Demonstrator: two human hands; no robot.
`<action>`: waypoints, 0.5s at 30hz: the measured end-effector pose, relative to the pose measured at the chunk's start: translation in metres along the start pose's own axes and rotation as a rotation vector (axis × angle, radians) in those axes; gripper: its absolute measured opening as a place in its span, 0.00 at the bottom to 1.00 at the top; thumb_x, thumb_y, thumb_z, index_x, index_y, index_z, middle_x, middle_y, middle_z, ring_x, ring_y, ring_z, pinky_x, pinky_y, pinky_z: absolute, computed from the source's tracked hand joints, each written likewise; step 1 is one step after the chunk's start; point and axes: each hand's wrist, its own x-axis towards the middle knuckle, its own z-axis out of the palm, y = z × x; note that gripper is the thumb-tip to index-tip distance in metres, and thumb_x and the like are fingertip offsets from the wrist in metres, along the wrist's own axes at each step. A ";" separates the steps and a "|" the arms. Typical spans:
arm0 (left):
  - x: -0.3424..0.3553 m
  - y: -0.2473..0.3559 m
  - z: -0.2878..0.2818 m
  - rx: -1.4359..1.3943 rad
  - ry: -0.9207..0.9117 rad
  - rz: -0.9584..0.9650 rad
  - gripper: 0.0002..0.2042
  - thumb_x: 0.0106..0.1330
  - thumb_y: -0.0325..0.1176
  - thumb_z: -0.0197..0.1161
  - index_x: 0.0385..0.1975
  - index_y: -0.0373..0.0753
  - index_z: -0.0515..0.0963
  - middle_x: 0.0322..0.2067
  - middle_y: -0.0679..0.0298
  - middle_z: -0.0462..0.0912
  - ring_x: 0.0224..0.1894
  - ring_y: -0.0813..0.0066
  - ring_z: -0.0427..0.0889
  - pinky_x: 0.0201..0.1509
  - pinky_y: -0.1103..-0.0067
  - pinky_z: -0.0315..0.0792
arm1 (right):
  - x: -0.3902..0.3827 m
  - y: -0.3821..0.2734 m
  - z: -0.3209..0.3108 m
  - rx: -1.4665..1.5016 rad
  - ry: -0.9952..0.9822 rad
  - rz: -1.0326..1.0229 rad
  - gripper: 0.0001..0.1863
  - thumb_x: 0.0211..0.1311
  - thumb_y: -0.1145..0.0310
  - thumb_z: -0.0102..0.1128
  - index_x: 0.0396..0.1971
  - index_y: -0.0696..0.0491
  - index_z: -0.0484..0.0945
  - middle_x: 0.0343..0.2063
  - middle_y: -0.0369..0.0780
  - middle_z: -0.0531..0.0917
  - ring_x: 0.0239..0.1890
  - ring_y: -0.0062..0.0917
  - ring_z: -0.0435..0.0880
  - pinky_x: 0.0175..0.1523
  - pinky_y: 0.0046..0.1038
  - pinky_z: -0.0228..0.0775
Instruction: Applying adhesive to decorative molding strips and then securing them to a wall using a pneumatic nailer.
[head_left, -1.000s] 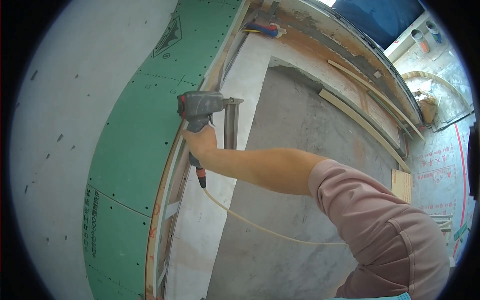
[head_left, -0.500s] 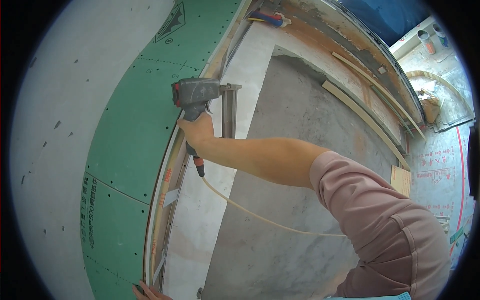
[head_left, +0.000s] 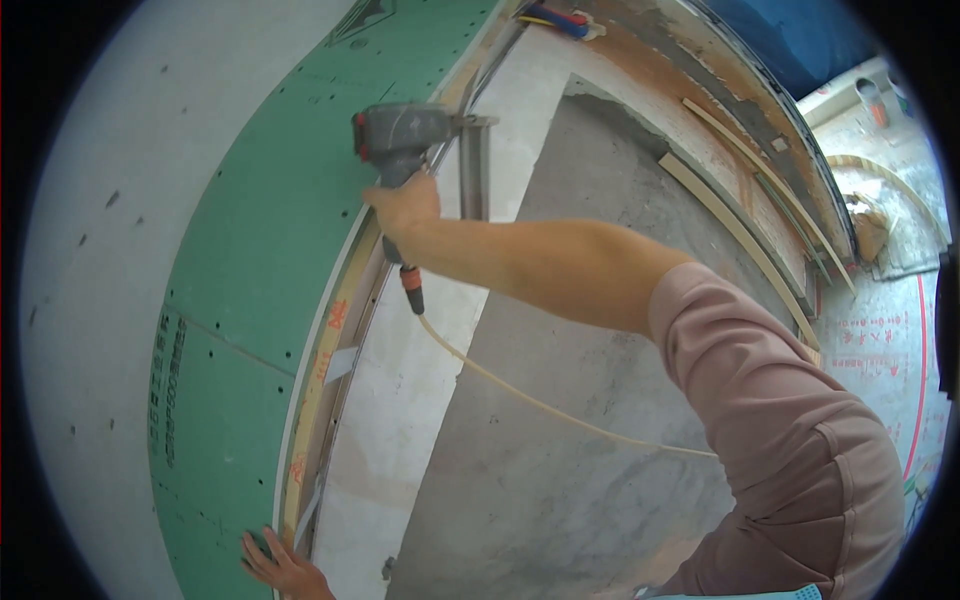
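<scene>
My right hand (head_left: 408, 208) is closed around the grip of a dark grey pneumatic nail gun (head_left: 405, 135). Its head lies over the far edge of a green gypsum board (head_left: 255, 250), with the metal nose and magazine reaching right of that edge. From the base of the grip, an orange-and-black fitting joins a pale air hose (head_left: 520, 402). Lower left, my left hand (head_left: 285, 570) rests with fingers spread on the green board's edge, holding nothing visible. Beside the board runs a wooden strip (head_left: 322, 365) with orange marks. The nail gun looks slightly blurred.
A pale wall (head_left: 100, 250) stands to the left. Right of the strip lie a white band (head_left: 400, 400) and a grey cement surface (head_left: 560, 420). Long curved wooden strips (head_left: 735, 220) lie farther right. A blue-and-red tool (head_left: 555, 20) sits at the far end.
The view has shifted somewhat. My right hand and the nail gun have moved farther away along the board edge. My left hand now shows more fully, fingers spread on the board.
</scene>
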 end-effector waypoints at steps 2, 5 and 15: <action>0.012 0.000 -0.005 0.077 0.019 0.127 0.17 0.72 0.31 0.55 0.61 0.44 0.71 0.60 0.49 0.73 0.62 0.47 0.74 0.66 0.50 0.65 | 0.008 0.004 0.006 -0.008 0.023 0.030 0.22 0.51 0.66 0.72 0.42 0.64 0.78 0.37 0.51 0.85 0.38 0.43 0.87 0.44 0.38 0.78; 0.013 -0.007 0.004 -0.017 -0.018 0.132 0.22 0.73 0.35 0.54 0.67 0.52 0.67 0.69 0.51 0.64 0.71 0.47 0.64 0.70 0.42 0.55 | 0.015 0.005 0.007 0.044 0.038 0.038 0.22 0.50 0.66 0.74 0.41 0.64 0.78 0.36 0.51 0.85 0.38 0.41 0.87 0.43 0.39 0.78; 0.023 -0.003 0.002 -0.093 0.014 0.160 0.21 0.71 0.31 0.56 0.64 0.55 0.70 0.69 0.57 0.66 0.69 0.47 0.66 0.71 0.47 0.58 | 0.017 0.004 0.009 0.063 0.054 0.047 0.23 0.50 0.66 0.76 0.42 0.64 0.78 0.37 0.44 0.83 0.37 0.33 0.83 0.43 0.41 0.79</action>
